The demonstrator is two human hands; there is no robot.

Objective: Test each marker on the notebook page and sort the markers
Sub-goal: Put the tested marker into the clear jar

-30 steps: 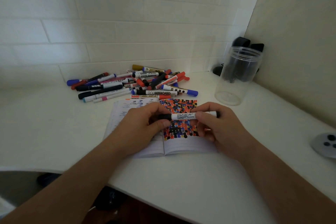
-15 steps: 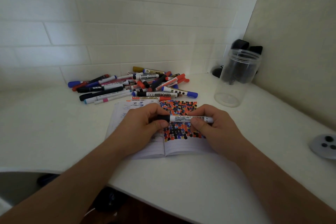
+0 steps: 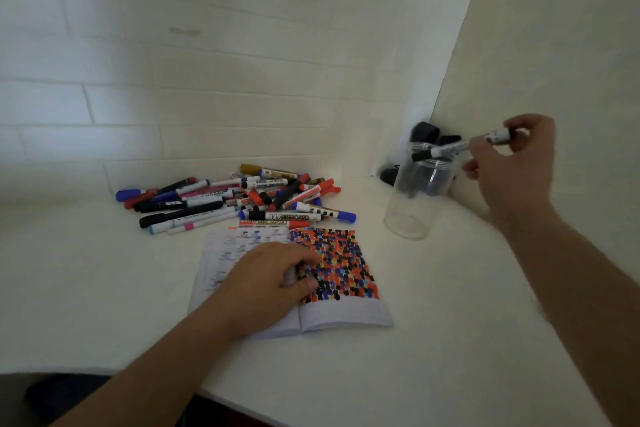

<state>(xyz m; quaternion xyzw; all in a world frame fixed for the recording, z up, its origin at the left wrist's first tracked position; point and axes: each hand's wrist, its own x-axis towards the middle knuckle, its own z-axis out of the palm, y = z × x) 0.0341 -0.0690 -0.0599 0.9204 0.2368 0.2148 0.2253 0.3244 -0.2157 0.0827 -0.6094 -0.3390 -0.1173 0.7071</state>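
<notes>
My right hand [image 3: 516, 166] pinches a white marker [image 3: 446, 149] by its rear end and holds it nearly level, with its black cap over the mouth of the clear plastic jar [image 3: 412, 215]. My left hand [image 3: 266, 281] rests on the open notebook [image 3: 346, 314] with loosely curled fingers and holds nothing that I can make out. The right page [image 3: 343, 263] is covered in orange, blue and black test dots. A pile of several markers [image 3: 242, 198] lies beyond the notebook by the tiled wall.
Dark objects [image 3: 424, 132] stand in the corner behind the jar, seen partly through it. Walls close off the white table [image 3: 450, 340] at the back and on the right. Its front edge runs just below the notebook.
My two hands held the marker together above the notebook. My left hand has let go and dropped onto the page, and my right hand has carried the marker up and right to the jar.
</notes>
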